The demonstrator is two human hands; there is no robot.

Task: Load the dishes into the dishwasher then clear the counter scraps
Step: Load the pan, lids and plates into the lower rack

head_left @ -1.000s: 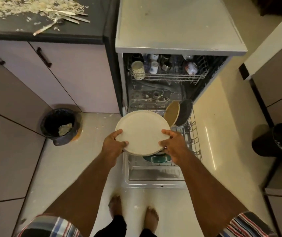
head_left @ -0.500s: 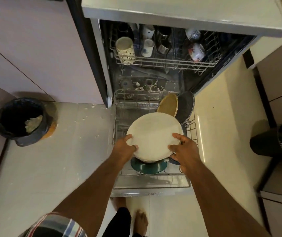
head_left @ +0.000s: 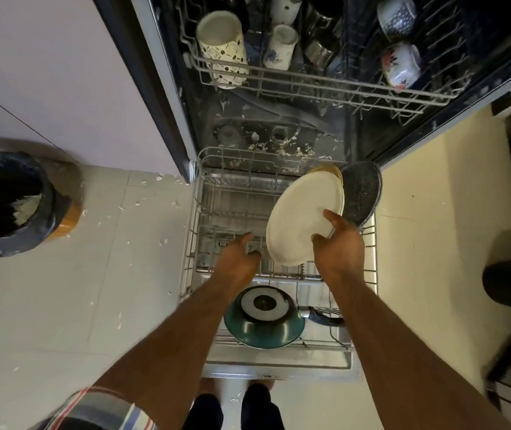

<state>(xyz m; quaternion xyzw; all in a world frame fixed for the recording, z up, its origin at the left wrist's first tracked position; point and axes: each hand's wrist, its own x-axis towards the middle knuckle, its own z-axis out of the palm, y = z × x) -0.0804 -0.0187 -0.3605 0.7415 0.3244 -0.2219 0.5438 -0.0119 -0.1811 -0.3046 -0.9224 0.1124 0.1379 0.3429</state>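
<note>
Cream plate [head_left: 300, 218] tilts on edge in the right hand's [head_left: 338, 243] grip — just left of the racked yellow plate [head_left: 325, 169] and speckled plate [head_left: 361, 193]. Left hand [head_left: 238, 256] hangs open over the lower rack [head_left: 195, 212], beside the plate's left rim.

The lower rack [head_left: 232, 212] is free on its left; dark plate [head_left: 362, 193] and upturned pan [head_left: 263, 324] block the right and front.
</note>
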